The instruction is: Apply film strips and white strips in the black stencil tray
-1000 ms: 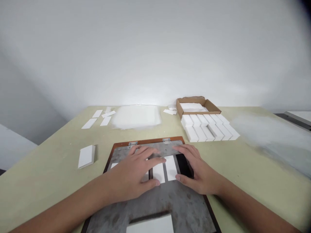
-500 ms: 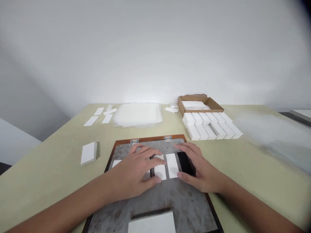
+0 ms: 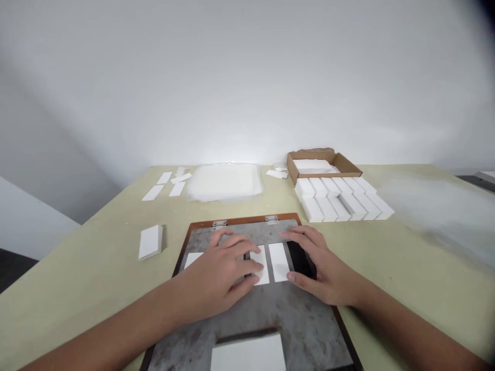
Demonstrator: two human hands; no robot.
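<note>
A grey metal template plate (image 3: pixel 270 314) with rectangular cut-outs lies hinged on a brown board in front of me. White cards (image 3: pixel 278 260) fill several of the slots; the rightmost slot (image 3: pixel 299 257) shows dark. My left hand (image 3: pixel 220 273) lies flat on the plate with fingers spread, its fingertips on a white card in the middle slots. My right hand (image 3: pixel 317 265) rests flat beside it, fingers stretched over the dark slot. A larger white sheet (image 3: pixel 247 353) shows in a cut-out at the plate's near edge.
A small stack of white cards (image 3: pixel 150 241) lies left of the plate. At the back stand a clear plastic-wrapped pack (image 3: pixel 224 181), loose white strips (image 3: pixel 164 185), an open cardboard box (image 3: pixel 323 165) and rows of white blocks (image 3: pixel 342 198). The table is pale green.
Both hands stay flat on the plate. My left fingers have slid a little toward me over the middle card. The camera has shifted slightly left, so everything sits further right.
</note>
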